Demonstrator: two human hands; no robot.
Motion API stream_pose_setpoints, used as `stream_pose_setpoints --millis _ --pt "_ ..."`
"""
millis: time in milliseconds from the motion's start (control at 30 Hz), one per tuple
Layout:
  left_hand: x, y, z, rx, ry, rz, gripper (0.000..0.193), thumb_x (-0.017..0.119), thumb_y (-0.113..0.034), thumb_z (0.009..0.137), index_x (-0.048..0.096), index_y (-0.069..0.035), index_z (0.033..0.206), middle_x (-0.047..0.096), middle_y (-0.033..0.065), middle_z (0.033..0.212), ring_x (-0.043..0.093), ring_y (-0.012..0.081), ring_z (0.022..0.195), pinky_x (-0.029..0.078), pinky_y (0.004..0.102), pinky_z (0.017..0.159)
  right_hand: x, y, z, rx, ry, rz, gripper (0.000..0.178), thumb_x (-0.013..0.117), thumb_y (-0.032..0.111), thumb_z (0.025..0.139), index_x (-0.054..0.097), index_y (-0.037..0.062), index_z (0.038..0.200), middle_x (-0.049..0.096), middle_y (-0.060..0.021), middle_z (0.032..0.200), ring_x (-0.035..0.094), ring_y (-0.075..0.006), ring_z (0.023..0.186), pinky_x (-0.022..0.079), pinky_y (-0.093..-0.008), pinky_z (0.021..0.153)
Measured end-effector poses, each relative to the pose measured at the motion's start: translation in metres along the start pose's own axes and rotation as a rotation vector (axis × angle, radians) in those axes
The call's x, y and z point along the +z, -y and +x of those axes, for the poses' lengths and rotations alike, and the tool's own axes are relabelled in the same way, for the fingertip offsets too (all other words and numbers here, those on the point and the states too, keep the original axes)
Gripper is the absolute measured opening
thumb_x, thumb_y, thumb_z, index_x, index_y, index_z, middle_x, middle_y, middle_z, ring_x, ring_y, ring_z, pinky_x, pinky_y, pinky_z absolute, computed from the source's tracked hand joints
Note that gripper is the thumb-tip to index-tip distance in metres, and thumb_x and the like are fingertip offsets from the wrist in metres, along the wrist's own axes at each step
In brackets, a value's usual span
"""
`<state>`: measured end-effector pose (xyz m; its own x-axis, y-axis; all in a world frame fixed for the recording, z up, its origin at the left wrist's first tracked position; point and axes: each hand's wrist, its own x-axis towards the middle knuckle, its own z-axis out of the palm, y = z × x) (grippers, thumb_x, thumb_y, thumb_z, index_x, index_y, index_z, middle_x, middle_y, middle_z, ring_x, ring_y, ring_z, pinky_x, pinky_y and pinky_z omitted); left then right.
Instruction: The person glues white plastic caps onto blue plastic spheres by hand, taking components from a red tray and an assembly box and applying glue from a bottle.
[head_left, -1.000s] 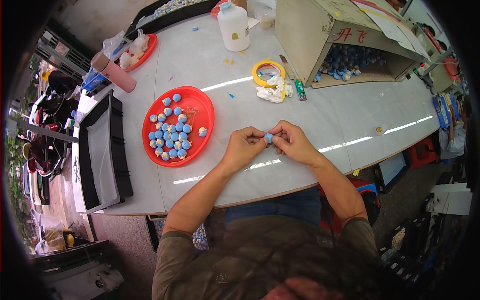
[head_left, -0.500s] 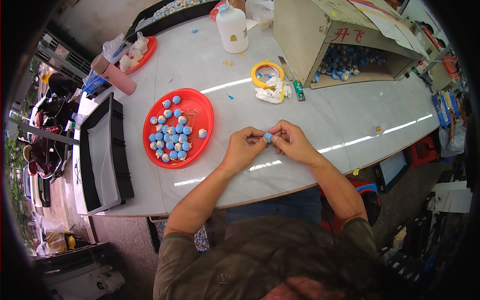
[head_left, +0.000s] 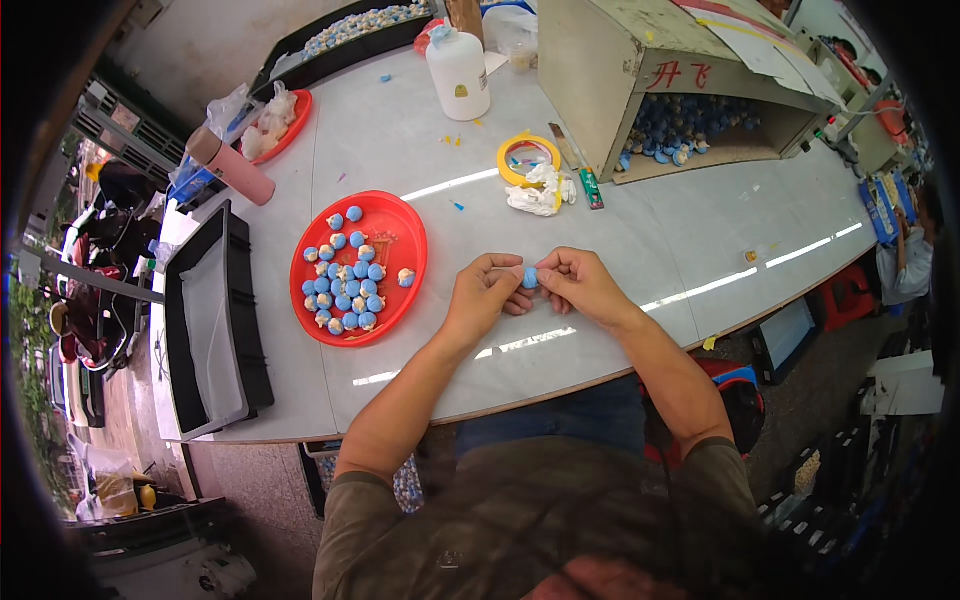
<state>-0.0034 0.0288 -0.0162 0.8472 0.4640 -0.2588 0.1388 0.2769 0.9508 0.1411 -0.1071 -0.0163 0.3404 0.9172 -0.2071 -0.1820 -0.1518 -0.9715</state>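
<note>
Over the grey table, a small round blue piece is pinched between the fingertips of both hands. My left hand grips it from the left, with thumb and fingers closed. From the right, my right hand pinches the same piece, fingers curled. Left of my hands stands a round red tray with several small blue-and-cream balls in it, most of them bunched together. One ball sits apart near the tray's right side.
A black tray lies at the left edge, near a pink bottle. Farther back are a white plastic bottle, yellow tape roll and crumpled white glove. A box at the back right holds many blue pieces.
The blue piece now shows more of its round side between my fingertips. My fingers have shifted around it. The whole view has moved slightly.
</note>
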Motion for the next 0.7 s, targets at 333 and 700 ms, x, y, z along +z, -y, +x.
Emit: stream_pose_setpoints --millis 333,700 --pt "0.001 0.0 0.0 0.025 0.015 -0.024 0.036 0.06 -0.024 0.097 0.054 0.004 0.119 0.067 0.0107 0.084 0.066 0.0141 0.066 0.05 0.0222 0.054 0.003 -0.002 0.001 -0.025 -0.027 -0.009 0.016 0.06 0.018 0.095 0.061 0.0021 0.096 0.061 -0.0019 0.073 0.054 -0.0068 0.056 0.043 -0.0211 0.048" --pt "-0.022 -0.032 -0.022 0.354 -0.317 0.56 0.036 0.069 -0.019 0.088 0.057 0.003 0.114 0.067 0.0108 0.091 0.067 0.0191 0.08 0.052 0.0297 0.068 -0.054 0.018 0.0 -0.248 -0.34 -0.195 0.015 0.06 0.011 0.094 0.062 0.0013 0.105 0.06 -0.0006 0.078 0.057 -0.008 0.068 0.047 -0.0234 0.059"
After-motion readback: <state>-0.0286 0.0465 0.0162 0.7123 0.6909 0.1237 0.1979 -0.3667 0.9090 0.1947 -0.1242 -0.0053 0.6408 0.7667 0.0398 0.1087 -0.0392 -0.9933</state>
